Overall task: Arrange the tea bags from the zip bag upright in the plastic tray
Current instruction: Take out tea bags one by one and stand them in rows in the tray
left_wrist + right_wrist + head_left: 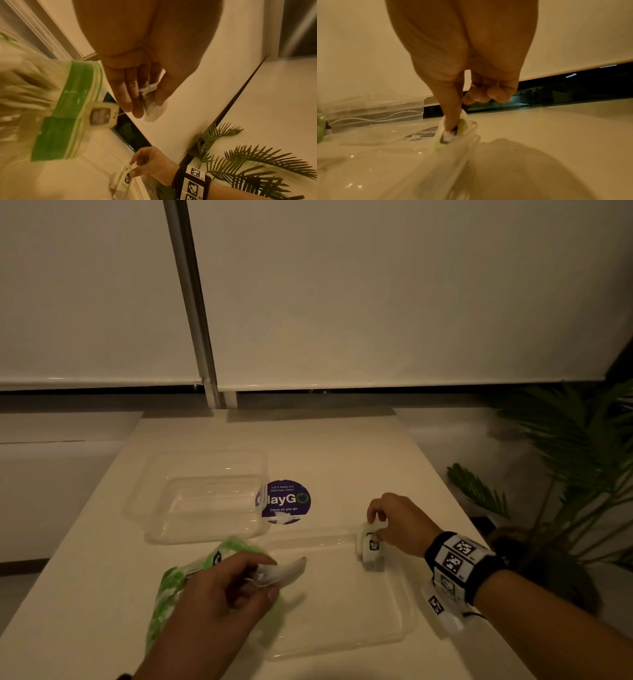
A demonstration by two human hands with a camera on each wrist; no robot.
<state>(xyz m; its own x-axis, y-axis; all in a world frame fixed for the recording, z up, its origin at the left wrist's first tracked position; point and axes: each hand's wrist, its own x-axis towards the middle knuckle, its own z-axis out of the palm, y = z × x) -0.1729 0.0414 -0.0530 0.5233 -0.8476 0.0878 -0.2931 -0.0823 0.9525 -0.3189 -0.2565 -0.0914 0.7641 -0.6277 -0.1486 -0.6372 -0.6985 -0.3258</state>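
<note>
The left hand (219,594) is nearest, low over the table (342,446), its fingers (132,94) and thumb pinched on one white tea bag (284,570) that sticks out to its right. In the left wrist view the bag's paper tag (101,115) dangles on a string just beside the fingers. Under and behind this hand lies the zip bag (178,580), clear with a green seal strip (68,108), its mouth by the knuckles; how many bags remain inside cannot be told.

To the right of that hand sits the tray (342,642), a shallow clear one, flat on the table. At its far right corner the right hand (400,522) holds several tea bags (370,549) upright against the tray wall, thumb and forefinger closed on their tops, the other fingers curled in. A black band with square markers (459,563) wraps that wrist.

Beyond the left hand stands a deeper clear tub (202,494), apart from the tray. Just right of it a round purple sticker (286,501) lies on the table, partly behind the tub's wall. Farther right of the right hand is a palm plant (565,474); blinds (376,292) close the back.
</note>
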